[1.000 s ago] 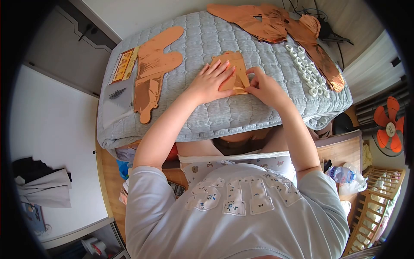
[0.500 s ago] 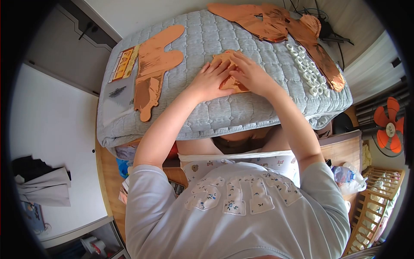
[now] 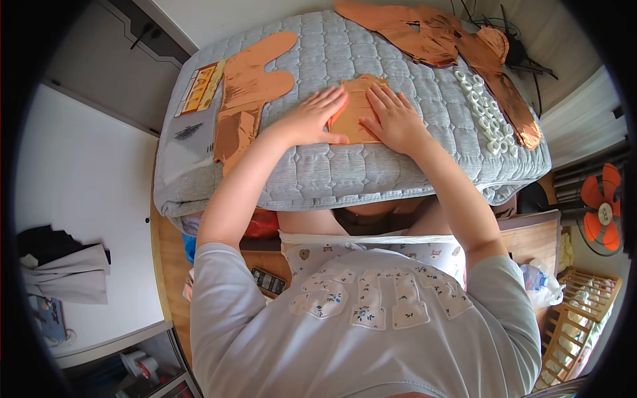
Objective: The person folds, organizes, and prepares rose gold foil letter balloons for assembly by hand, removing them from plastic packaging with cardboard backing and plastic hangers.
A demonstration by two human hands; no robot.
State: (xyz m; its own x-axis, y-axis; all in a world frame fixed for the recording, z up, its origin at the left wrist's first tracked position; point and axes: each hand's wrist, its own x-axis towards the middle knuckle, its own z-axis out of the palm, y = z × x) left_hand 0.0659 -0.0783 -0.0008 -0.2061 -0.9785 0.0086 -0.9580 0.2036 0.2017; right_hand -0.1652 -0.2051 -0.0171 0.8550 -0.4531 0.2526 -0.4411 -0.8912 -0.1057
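Observation:
A folded copper-coloured foil piece (image 3: 355, 119) lies on the grey quilted mattress (image 3: 318, 174), near its front edge. My left hand (image 3: 314, 118) rests flat along the left side of the foil, fingers stretched out and thumb toward its lower edge. On the right part of the same foil lies my right hand (image 3: 397, 121), palm down with fingers spread. The foil's middle shows between both hands; its outer parts are hidden beneath them.
Flat copper foil shapes lie at the left (image 3: 247, 89) and back right (image 3: 431, 33). White rings (image 3: 488, 116) sit on the right. A printed card (image 3: 199, 88) and clear bag (image 3: 191, 142) lie far left. An orange-bladed fan (image 3: 604, 211) stands right.
My hands have moved apart, from close together over the foil to its two sides, so more of its middle shows. The whole view has shifted slightly.

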